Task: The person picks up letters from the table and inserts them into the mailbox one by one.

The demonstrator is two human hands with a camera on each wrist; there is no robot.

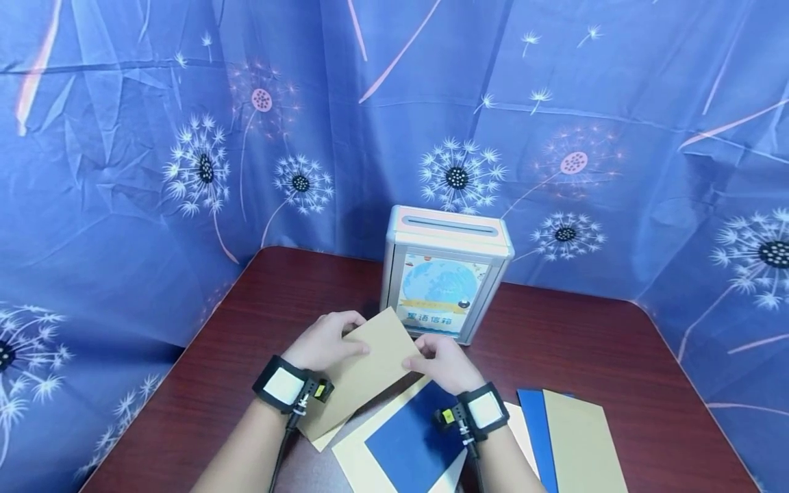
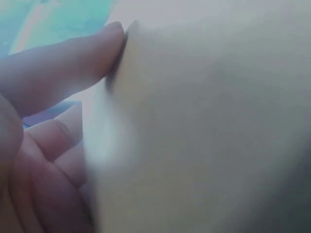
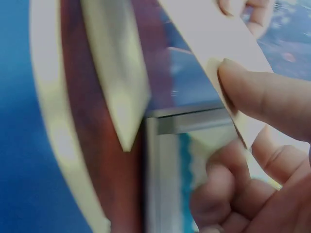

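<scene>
Tan paper (image 1: 377, 373): in front of slotted box (image 1: 445, 274); our left hand (image 1: 323, 342), right hand (image 1: 448, 363) pinch it.
Crease risk: we could buckle it, pinches pushing inward.

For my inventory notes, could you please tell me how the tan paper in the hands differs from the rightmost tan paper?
The left hand and right hand pinch the held tan paper; the rightmost tan paper lies partly over blue paper. In the head view, the held one slants up rightward; the rightmost leans slightly leftward. Both are tan.
</scene>
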